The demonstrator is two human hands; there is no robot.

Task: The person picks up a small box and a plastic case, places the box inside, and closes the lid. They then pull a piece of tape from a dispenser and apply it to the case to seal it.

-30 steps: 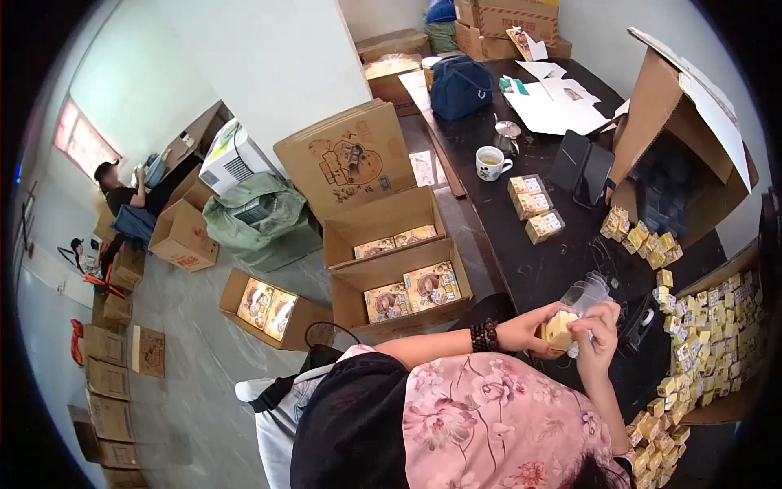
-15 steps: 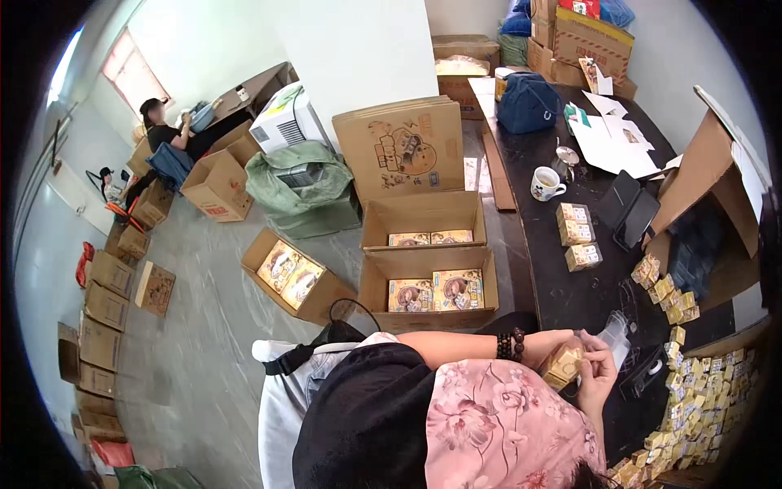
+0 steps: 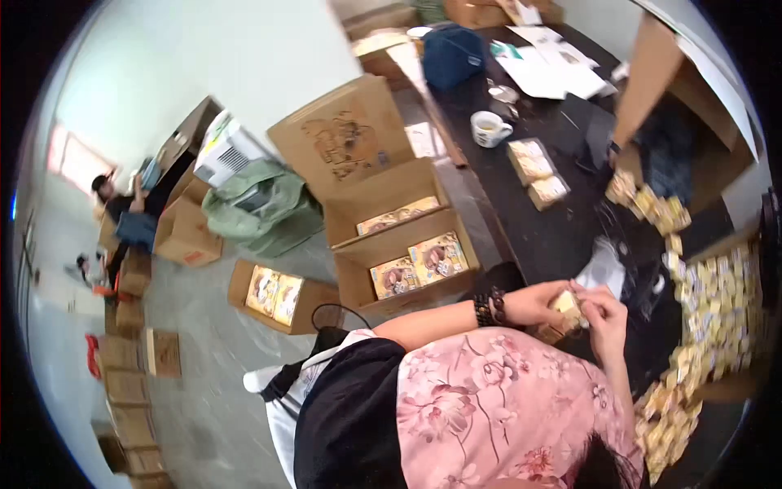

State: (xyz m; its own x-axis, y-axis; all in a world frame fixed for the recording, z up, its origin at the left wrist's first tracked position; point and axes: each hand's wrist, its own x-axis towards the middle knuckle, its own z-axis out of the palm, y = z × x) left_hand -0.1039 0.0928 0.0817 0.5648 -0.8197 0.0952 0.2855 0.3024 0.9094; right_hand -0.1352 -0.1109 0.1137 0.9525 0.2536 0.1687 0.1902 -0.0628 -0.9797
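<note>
Between my two hands, close to the pink floral cloth on my body, is a small pack of yellow boxes [image 3: 568, 308]. My left hand [image 3: 542, 303], below a beaded bracelet on the wrist, has its fingers closed round the pack's left side. From the right, my right hand [image 3: 604, 316] pinches the pack's edge. A clear plastic bag [image 3: 601, 269] lies on the black table [image 3: 538, 232] just beyond my hands. Farther up the table, wrapped packs of the small boxes [image 3: 531, 160] stand near a white mug [image 3: 489, 129].
Many small yellow boxes [image 3: 717, 314] are piled at the right. Open cartons [image 3: 399, 306] with printed boxes stand left of the table. A blue bag [image 3: 452, 57] and papers [image 3: 554, 69] are at the far end. Two people sit at the far left.
The camera view has turned and shifted, so the cartons and table appear tilted. Both hands remain on the pack, which is now held a little higher in view.
</note>
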